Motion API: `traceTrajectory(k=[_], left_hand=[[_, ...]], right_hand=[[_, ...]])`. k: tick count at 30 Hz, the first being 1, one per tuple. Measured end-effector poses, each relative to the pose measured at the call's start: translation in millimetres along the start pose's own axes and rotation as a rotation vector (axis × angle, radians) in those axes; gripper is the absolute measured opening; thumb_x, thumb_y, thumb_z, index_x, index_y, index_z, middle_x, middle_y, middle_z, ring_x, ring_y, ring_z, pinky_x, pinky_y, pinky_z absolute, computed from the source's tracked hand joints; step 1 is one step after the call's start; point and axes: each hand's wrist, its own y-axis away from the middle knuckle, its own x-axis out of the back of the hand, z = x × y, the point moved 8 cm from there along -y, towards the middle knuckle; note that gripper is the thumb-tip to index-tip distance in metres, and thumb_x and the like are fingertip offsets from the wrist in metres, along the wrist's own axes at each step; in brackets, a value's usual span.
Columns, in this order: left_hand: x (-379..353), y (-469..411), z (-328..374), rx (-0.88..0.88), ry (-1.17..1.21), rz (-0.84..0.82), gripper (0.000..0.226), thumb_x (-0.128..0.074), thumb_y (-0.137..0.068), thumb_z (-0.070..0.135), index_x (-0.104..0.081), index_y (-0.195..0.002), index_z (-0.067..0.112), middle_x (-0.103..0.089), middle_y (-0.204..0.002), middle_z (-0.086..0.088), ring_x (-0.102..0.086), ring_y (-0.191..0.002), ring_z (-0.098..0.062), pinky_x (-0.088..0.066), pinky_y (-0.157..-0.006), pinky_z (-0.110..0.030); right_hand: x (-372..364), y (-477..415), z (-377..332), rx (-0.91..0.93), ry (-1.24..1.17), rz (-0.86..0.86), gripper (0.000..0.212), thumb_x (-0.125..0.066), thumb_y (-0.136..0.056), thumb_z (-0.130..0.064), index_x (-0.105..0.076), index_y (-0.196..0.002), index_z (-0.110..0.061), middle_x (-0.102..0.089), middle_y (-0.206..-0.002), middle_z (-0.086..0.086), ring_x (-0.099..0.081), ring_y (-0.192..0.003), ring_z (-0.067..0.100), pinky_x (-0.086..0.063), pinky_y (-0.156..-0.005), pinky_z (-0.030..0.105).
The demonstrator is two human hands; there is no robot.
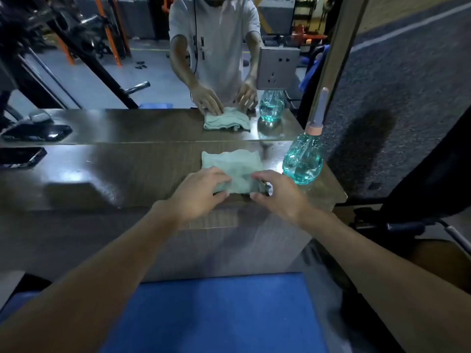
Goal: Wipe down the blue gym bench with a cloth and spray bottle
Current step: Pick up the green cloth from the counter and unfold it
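Observation:
A pale green cloth [230, 164] lies folded on a dark wooden ledge [114, 174] in front of a wall mirror. My left hand [201, 192] grips the cloth's near left edge, fingers curled over it. My right hand [276, 194] pinches its near right edge. A clear spray bottle [303, 159] with blue-green liquid and a pink collar stands on the ledge just right of the cloth, untouched. The blue gym bench [219, 312] pad fills the bottom of the view, under my forearms.
The mirror [153, 72] reflects a person, the cloth and the bottle. A wall socket [276, 68] sits above the bottle. A dark phone [21, 157] lies at the ledge's left end. Black gym machine parts [420, 200] stand at the right, beside grey carpet.

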Motion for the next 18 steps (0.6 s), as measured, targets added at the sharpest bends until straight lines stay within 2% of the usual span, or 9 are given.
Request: traceTrajectory(k=[4,7,9,10,12,14,16,18], left_hand=[[8.1,2.0,4.7,-0.083,-0.066,0.129,0.021,-0.058,-0.099,0.024,-0.072,-0.114,0.021,-0.068,-0.115,0.005,-0.06,-0.108,-0.019,-0.038,-0.096,-0.04],[14.1,12.0,12.0,-0.099,-0.081,0.219,0.02,-0.046,-0.103,0.022,-0.065,-0.101,0.019,-0.067,-0.098,0.006,-0.06,-0.095,-0.018,-0.033,-0.091,-0.037],[21.0,20.9,16.7,-0.089,-0.019,0.232,0.02,-0.042,-0.104,0.021,-0.06,-0.099,0.015,-0.064,-0.087,0.003,-0.06,-0.084,-0.022,-0.035,-0.082,-0.037],[23.5,23.9,18.5,-0.071,0.035,0.221,0.02,-0.042,-0.104,0.021,-0.059,-0.098,0.014,-0.063,-0.083,0.001,-0.06,-0.079,-0.024,-0.037,-0.076,-0.038],[34.4,28.4,28.9,-0.056,0.153,0.223,0.02,-0.044,-0.104,0.022,-0.061,-0.099,0.013,-0.064,-0.081,0.001,-0.06,-0.075,-0.022,-0.041,-0.069,-0.038],[47.8,32.7,45.9,-0.061,0.314,0.253,0.016,-0.05,-0.102,0.016,-0.065,-0.099,0.012,-0.066,-0.083,0.005,-0.063,-0.079,-0.012,-0.044,-0.069,-0.026],[53.8,36.8,64.6,-0.02,0.5,0.262,0.012,-0.055,-0.099,0.009,-0.067,-0.099,0.007,-0.065,-0.077,0.016,-0.06,-0.069,0.004,-0.041,-0.062,-0.012],[47.8,42.6,84.6,0.04,0.58,0.253,0.009,-0.06,-0.097,0.007,-0.068,-0.094,0.006,-0.058,-0.056,0.018,-0.05,-0.052,0.006,-0.035,-0.052,-0.009]], right_hand=[[-8.4,-6.3,0.8,-0.001,0.207,0.001,0.048,-0.073,-0.086,-0.028,-0.06,-0.133,-0.027,-0.058,-0.134,-0.006,-0.048,-0.123,0.02,-0.038,-0.105,0.044],[-9.2,-2.6,-3.8,0.061,0.269,0.068,0.025,-0.066,-0.091,-0.028,-0.069,-0.116,-0.025,-0.063,-0.116,-0.007,-0.047,-0.112,0.02,-0.035,-0.097,0.044],[-5.3,6.6,-12.8,0.146,0.243,0.126,0.02,-0.059,-0.092,-0.026,-0.071,-0.106,-0.018,-0.064,-0.102,-0.004,-0.048,-0.102,0.02,-0.037,-0.09,0.042],[-1.4,12.3,-16.9,0.172,0.179,0.156,0.021,-0.057,-0.091,-0.025,-0.07,-0.101,-0.013,-0.064,-0.097,-0.001,-0.05,-0.096,0.017,-0.041,-0.086,0.038],[11.2,24.9,-21.6,0.163,-0.04,0.193,0.013,-0.059,-0.091,-0.018,-0.067,-0.086,-0.009,-0.063,-0.079,0.002,-0.052,-0.073,0.005,-0.042,-0.066,0.023],[27.5,38.3,-19.6,0.127,-0.222,0.235,0.012,-0.06,-0.093,-0.011,-0.063,-0.082,-0.012,-0.056,-0.068,-0.004,-0.048,-0.06,0.002,-0.035,-0.053,0.017],[42.5,51.3,-8.4,0.097,-0.354,0.271,0.007,-0.062,-0.094,-0.011,-0.065,-0.087,-0.01,-0.055,-0.069,-0.007,-0.048,-0.058,-0.001,-0.035,-0.053,0.014],[52.8,64.8,8.3,0.07,-0.449,0.286,0.006,-0.063,-0.093,-0.012,-0.067,-0.088,-0.013,-0.058,-0.071,-0.008,-0.05,-0.061,-0.001,-0.039,-0.058,0.015]])
